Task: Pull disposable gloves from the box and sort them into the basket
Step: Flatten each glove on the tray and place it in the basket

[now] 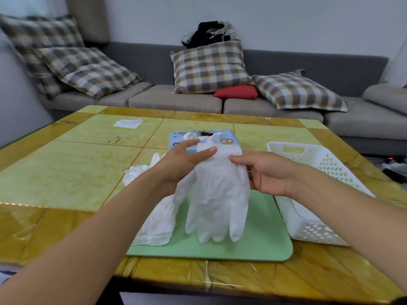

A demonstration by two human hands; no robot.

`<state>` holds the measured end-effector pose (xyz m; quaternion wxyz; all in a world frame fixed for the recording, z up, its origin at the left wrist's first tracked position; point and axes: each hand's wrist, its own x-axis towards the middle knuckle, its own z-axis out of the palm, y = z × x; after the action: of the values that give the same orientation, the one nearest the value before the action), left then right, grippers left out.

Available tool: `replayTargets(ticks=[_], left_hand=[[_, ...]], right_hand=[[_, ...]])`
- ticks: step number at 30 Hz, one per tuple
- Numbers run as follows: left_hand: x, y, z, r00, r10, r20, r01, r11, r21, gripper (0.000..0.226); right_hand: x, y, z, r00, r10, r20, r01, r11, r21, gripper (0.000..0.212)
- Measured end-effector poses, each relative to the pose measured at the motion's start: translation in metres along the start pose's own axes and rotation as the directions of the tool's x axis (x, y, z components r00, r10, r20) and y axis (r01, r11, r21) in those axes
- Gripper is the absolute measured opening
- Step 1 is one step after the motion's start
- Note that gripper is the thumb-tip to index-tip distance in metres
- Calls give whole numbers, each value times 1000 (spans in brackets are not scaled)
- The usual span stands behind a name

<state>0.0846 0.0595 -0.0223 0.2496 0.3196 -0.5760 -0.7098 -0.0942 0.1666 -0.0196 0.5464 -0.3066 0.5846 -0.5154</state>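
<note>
Both hands hold a white glove [218,194] up by its cuff, fingers hanging down over a green mat [259,238] on the worktop [66,172]. The left hand [182,161] pinches the cuff's left side, the right hand [268,172] its right. More gloves [154,227] lie on the mat's left edge. The glove box [202,137] sits behind, a white basket [308,190] to the right
</note>
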Motion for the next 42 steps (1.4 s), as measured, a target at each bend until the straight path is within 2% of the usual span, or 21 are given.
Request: replayTargets(ticks=[2,4,7,9,11,14,16,18,20,23,27,29,30,32,34,36,38,40,42], left_hand=[[13,3,5,993,88,-80,-83,995,63,64],[22,10,7,963,246,-113,-236,967,96,63],[23,29,0,890,453,-50,-451,891,55,61],[19,33,-8,848,530,5,-528,844,96,57],[14,26,-14,838,542,61,-543,819,186,53],[12,-2,-23,885,427,183,-465,814,348,43],[14,-21,-29,910,268,315,-401,756,517,29],[15,-36,-31,891,91,445,-394,644,656,17],[12,-44,-26,849,-69,525,-394,578,714,10],[7,-48,-16,801,-198,565,-387,548,741,8],[-1,-48,-7,761,-323,563,-414,426,804,15],[-3,-43,-7,757,-341,557,-416,406,814,19],[-3,-41,-7,774,-307,553,-415,413,810,20],[0,-40,-9,841,-174,512,-414,402,817,19],[4,-43,-15,880,-60,471,-431,315,845,22],[6,-42,-26,878,-58,475,-446,260,856,23],[7,-30,-43,888,35,459,-444,331,833,15],[8,-10,-66,910,268,317,-408,442,799,10],[5,2,-93,897,419,144,-352,475,807,9]], right_hand=[[8,-7,-1,996,-62,-68,60,998,-23,28],[13,-21,-3,970,-231,-81,226,972,-67,20],[8,-47,-6,861,-507,-39,495,853,-169,20],[2,-51,-7,803,-595,25,582,775,-248,18],[0,-42,-9,793,-603,86,583,711,-394,14],[3,-13,-20,863,-449,230,482,598,-640,8],[3,9,-27,914,-244,324,401,419,-814,3],[-1,25,-28,927,-63,371,375,223,-900,6],[-6,30,-23,924,44,380,373,124,-920,10],[-14,27,-19,915,129,383,362,158,-919,14],[-28,19,-13,887,292,357,302,217,-928,28],[-28,15,-11,895,265,359,283,285,-916,29],[-25,15,-10,914,187,359,295,299,-907,30],[-16,19,-9,949,43,314,300,191,-935,38],[-7,27,-6,957,54,285,285,10,-958,54],[-1,32,-1,956,128,263,275,-88,-957,59],[2,26,6,968,68,244,249,-92,-964,51],[4,22,15,956,-143,256,252,-52,-966,40],[6,24,41,901,-297,317,343,40,-938,34]])
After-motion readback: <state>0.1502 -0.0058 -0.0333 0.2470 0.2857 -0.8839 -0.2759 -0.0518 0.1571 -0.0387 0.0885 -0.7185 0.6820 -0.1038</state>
